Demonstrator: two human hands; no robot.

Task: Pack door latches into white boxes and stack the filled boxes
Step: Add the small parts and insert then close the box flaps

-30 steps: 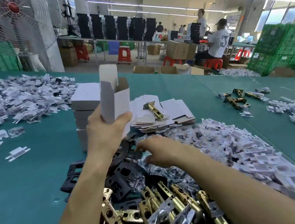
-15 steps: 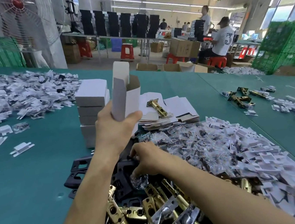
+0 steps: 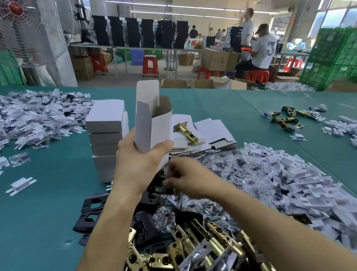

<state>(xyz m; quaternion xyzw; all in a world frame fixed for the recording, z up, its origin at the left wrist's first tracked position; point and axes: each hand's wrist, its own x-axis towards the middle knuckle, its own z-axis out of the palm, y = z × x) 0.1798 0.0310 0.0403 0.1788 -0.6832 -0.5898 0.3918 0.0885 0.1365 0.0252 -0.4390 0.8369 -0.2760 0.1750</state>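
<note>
Factory hall, wide green table. Above table middle, left hand grips open white box upright, thumb across front, top flap raised. Just below it, right hand reaches among black plates and screw bags; blurred, cannot tell if fingers hold anything. Closed-box stack beside held box. Heap of brass latches at near edge: probably heavy, rigid, slick; take by barrel. Thin card box likely crushes; hold by sides. No print on boxes. Only readable mark: "3" on seated worker's shirt.

Bare table left of box stack
</note>
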